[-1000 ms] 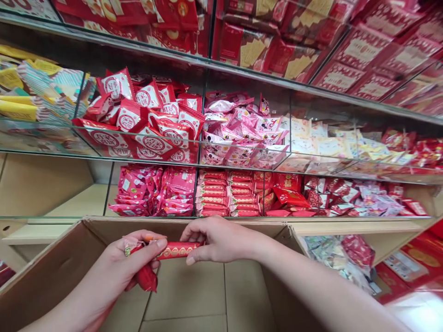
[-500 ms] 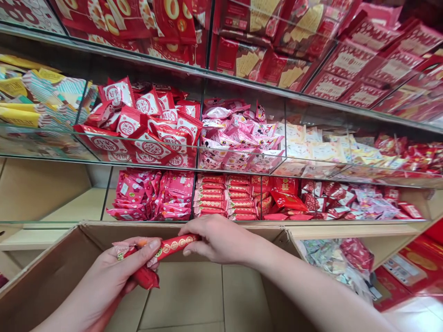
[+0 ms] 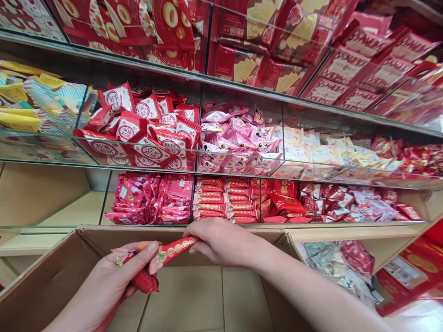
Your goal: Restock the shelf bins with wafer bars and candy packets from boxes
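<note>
Yellow packets are being displayed at the left end of the middle shelf. Below, the front edge of the lower shelf is being faced by the rear rim of an open cardboard box. Over the box's left half, red-wrapped pieces are being clasped in the left hand; their number cannot be told. Behind, pink packets are being displayed. Rightward, a red-wrapped stick with gold medallions is being held over the box near its rear rim, tilted up to the right. Its right end is being pinched by the right hand; whether its pink left end is being touched by the left hand cannot be told. The hands are being held apart, the stick between them. Similar sticks are being displayed in two columns along the lower shelf's front edge. Farther right, a clear plastic bag is being seen beyond the box's right rear corner, near a red carton.
</note>
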Demonstrator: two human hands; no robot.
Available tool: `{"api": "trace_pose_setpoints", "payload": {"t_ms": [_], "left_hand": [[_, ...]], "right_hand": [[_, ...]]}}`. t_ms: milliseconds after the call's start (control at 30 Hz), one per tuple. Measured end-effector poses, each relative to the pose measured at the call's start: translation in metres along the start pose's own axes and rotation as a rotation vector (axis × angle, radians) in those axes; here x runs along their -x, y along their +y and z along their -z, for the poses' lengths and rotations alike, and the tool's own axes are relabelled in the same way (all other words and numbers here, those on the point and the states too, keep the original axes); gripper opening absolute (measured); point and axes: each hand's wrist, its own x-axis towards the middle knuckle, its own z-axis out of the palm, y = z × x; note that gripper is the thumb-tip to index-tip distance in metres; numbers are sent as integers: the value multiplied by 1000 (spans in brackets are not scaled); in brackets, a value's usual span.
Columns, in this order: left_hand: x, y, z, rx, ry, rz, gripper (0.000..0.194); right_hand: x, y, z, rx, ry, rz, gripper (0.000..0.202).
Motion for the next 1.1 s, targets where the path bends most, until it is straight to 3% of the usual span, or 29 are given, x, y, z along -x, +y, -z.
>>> {"api": "trace_pose_setpoints", "payload": {"t_ms": [133,233,367,433,600,1100], "left_hand": [[0,0,3,-7,100,78,42],[3,-1,2,-65,62,84,42],[7,-5,-2,-109,-10,69,35],[8,-6,-4,-118,-12,66,34],[8,-5,-5,-127,-18,67,33],[8,-3,-5,-143,-82,78,34]], "right_hand": [[9,15,25,93,232,-120,16],[20,31,46,224,357,-330,17],[31,58,53,409,235,-672,19],[33,72,49,491,175,-752,19],[34,91,40,542,115,-784,21],[29,101,33,573,71,-775,20]]}}
